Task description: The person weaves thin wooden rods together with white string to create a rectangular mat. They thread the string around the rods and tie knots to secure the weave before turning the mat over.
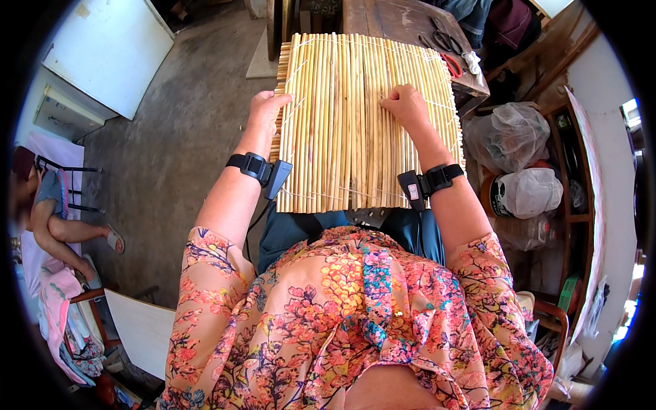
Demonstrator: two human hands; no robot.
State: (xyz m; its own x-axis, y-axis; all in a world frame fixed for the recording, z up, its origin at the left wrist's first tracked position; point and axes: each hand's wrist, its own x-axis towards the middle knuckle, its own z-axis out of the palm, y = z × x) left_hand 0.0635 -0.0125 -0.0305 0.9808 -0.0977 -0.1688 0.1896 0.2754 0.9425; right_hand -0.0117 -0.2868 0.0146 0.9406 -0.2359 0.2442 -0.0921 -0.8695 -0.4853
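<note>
Reed mat (355, 123) across lap, far edge on wooden table (403, 20). Left hand (266, 109) gripping mat's left edge, fingers curled; right hand (406, 106) pressed knuckles-up on mat right of centre, fingers bunched. Scissors (444, 41) far right on table, plastic bags (519, 150) right.
</note>
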